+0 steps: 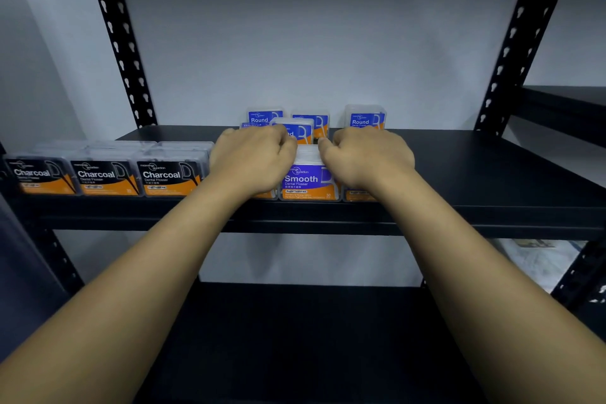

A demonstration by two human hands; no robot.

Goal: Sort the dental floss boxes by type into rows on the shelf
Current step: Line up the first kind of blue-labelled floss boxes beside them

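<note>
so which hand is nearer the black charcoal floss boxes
Left. The left hand sits right beside the black Charcoal floss boxes; the right hand is farther off, beyond the purple Smooth floss box.

body: two bare forearms | hands bare | sleeves: none visible

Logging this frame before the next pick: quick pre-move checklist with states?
1. Charcoal row along the front edge, labels forward: ok.
2. Smooth box upright at the front edge: ok.
3. Round boxes lined up in one row: not ok, they stand scattered and overlapping at the back.
4. Left hand grip: cannot tell, fingers curled beside a Round box.
5. Right hand grip: cannot tell, fingertips hidden.
6. Free shelf space on the right: ok.
</note>
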